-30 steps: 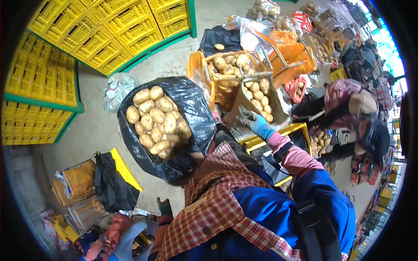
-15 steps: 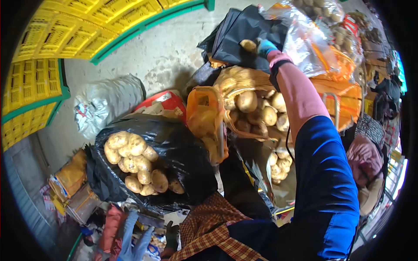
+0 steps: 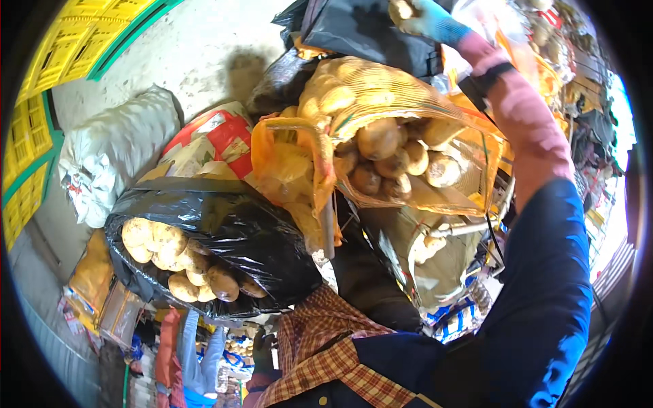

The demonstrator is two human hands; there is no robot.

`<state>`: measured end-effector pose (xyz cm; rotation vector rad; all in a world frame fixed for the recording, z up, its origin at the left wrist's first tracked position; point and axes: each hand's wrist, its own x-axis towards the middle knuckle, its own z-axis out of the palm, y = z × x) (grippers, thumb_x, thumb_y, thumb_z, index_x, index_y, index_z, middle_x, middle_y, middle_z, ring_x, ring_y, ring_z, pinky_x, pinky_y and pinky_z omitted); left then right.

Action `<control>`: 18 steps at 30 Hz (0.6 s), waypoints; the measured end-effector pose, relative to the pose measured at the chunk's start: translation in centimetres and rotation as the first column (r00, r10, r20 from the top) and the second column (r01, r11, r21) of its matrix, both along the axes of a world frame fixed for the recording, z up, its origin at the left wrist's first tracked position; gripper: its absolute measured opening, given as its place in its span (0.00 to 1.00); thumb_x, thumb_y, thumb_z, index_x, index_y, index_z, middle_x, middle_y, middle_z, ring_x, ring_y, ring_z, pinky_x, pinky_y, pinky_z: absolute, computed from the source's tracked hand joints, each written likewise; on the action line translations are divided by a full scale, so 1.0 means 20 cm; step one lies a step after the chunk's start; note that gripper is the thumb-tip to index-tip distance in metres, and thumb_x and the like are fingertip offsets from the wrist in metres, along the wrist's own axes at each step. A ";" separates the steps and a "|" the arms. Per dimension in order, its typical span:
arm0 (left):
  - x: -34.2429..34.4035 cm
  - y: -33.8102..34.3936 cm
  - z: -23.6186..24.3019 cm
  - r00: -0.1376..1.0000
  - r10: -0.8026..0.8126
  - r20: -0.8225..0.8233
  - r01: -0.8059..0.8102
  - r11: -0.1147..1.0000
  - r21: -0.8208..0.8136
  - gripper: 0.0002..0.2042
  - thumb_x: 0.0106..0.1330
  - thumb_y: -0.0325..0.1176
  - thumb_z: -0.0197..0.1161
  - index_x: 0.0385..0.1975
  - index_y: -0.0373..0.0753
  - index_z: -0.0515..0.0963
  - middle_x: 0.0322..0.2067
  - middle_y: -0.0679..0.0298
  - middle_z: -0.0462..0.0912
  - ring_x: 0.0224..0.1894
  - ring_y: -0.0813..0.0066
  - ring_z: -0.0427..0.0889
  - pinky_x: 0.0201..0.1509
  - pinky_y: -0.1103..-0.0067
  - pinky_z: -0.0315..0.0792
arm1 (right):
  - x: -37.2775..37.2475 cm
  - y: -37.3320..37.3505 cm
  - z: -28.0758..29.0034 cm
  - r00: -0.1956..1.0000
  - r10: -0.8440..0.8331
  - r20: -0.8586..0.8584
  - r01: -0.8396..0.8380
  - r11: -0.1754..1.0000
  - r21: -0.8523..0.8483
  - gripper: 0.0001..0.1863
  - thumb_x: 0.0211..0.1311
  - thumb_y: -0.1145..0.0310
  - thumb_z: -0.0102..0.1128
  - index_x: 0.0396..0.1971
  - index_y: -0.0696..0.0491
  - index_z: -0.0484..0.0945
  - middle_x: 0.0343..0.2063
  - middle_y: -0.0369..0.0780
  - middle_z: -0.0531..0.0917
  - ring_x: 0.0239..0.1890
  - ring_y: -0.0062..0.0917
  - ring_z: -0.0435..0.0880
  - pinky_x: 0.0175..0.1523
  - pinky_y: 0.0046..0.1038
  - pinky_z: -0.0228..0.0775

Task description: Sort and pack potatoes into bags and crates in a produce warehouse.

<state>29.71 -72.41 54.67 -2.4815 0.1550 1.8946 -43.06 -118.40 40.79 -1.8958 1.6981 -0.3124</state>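
Note:
At the upper edge my right hand (image 3: pixel 435 22), in a blue glove, is closed on a potato (image 3: pixel 401 11) above a black plastic bag (image 3: pixel 374 41). My right arm reaches over an orange mesh sack (image 3: pixel 354 88), whose wide mouth shows several potatoes (image 3: pixel 388 153). To the left lies a black bag (image 3: pixel 252 224) with more potatoes (image 3: pixel 163 248) in its opening. Low in the picture, beside the checked apron (image 3: pixel 309 326), hangs my left hand (image 3: pixel 262 347) in a dark glove. It is small and shadowed, so its fingers cannot be made out.
An orange basket (image 3: pixel 292 126) stands between the mesh sack and the black bag. Behind them are a red and white carton (image 3: pixel 221 139) and a full pale sack (image 3: pixel 126 149). Yellow crates (image 3: pixel 78 41) are stacked at the upper left. A brown bag (image 3: pixel 435 258) lies below the mesh sack.
The view has shifted, and the mesh sack looks larger and nearer. My right hand, with the potato, is now higher, at the upper edge. The potatoes in the brown bag are mostly out of sight.

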 end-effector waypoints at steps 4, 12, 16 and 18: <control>0.14 0.08 -0.13 0.999 -0.035 -0.013 0.034 0.996 -0.086 0.23 0.59 0.30 0.60 0.56 0.37 0.65 0.33 0.60 0.79 0.34 0.72 0.78 0.34 0.74 0.73 | 0.01 0.51 0.50 0.780 -0.145 0.608 -0.022 0.966 0.259 0.33 0.42 0.76 0.67 0.53 0.54 0.68 0.47 0.37 0.74 0.54 0.27 0.71 0.57 0.29 0.66; 0.00 -0.12 -0.19 0.997 0.049 -0.065 -0.050 0.999 -0.014 0.23 0.59 0.29 0.60 0.56 0.37 0.66 0.35 0.58 0.79 0.32 0.70 0.79 0.33 0.74 0.75 | 0.19 0.26 0.41 0.997 -0.006 0.072 -0.006 0.985 0.172 0.33 0.53 0.57 0.66 0.56 0.57 0.66 0.49 0.45 0.74 0.50 0.32 0.74 0.51 0.32 0.70; -0.09 -0.13 -0.17 0.999 0.011 -0.030 -0.012 1.000 -0.025 0.21 0.61 0.29 0.58 0.55 0.36 0.67 0.33 0.61 0.79 0.32 0.74 0.77 0.35 0.78 0.73 | 0.24 -0.13 -0.27 0.920 0.158 -0.360 0.059 0.849 0.526 0.37 0.46 0.44 0.64 0.49 0.59 0.73 0.45 0.51 0.78 0.49 0.42 0.77 0.51 0.34 0.70; -0.12 -0.18 -0.10 0.999 -0.011 -0.050 0.010 0.999 -0.037 0.20 0.61 0.29 0.58 0.54 0.35 0.67 0.32 0.62 0.79 0.31 0.75 0.76 0.34 0.79 0.72 | 0.35 -0.19 -0.37 0.868 0.248 -0.429 0.018 0.849 0.527 0.27 0.44 0.51 0.65 0.44 0.51 0.78 0.40 0.46 0.81 0.45 0.40 0.79 0.48 0.36 0.72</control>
